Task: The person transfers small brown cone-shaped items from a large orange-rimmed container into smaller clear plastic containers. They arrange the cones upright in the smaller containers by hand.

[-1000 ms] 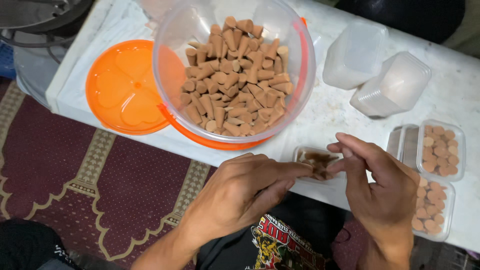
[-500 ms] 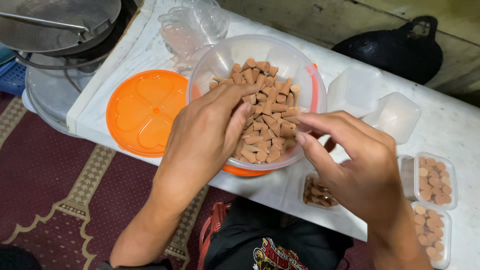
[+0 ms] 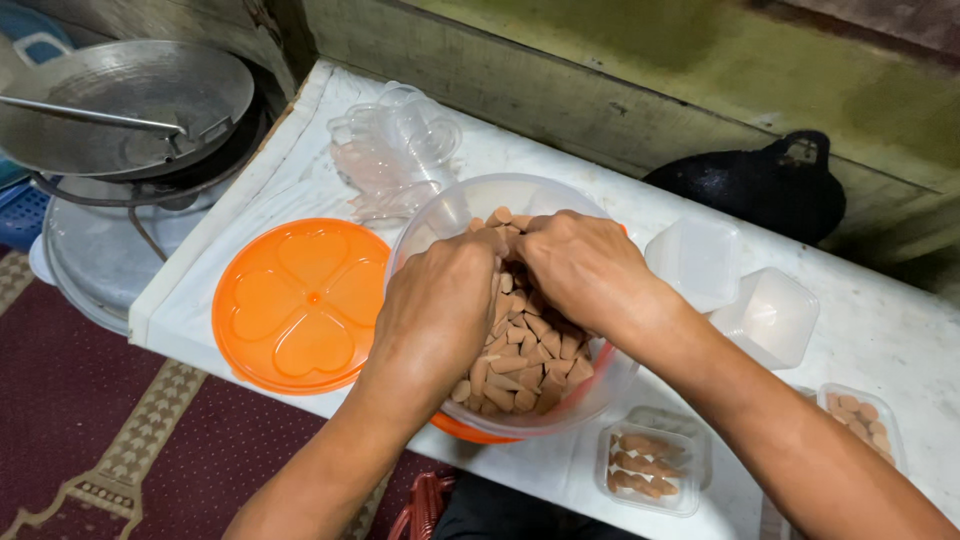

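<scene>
Centre frame, both hands, left hand (image 3: 435,310) and right hand (image 3: 585,270), sit inside the clear round plastic bowl (image 3: 440,215) of brown cone-shaped pieces (image 3: 525,365); the orange round plastic lid (image 3: 300,305) lies left, small clear plastic boxes (image 3: 650,465) lower right.

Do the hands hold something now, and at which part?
It cannot be told. Both the left hand and right hand reach into the brown cones in the clear bowl, fingertips hidden.

I see a cramped home kitchen: a metal wok (image 3: 130,105) beside the white table (image 3: 880,330), a black pot (image 3: 760,190) by its far edge.
</scene>
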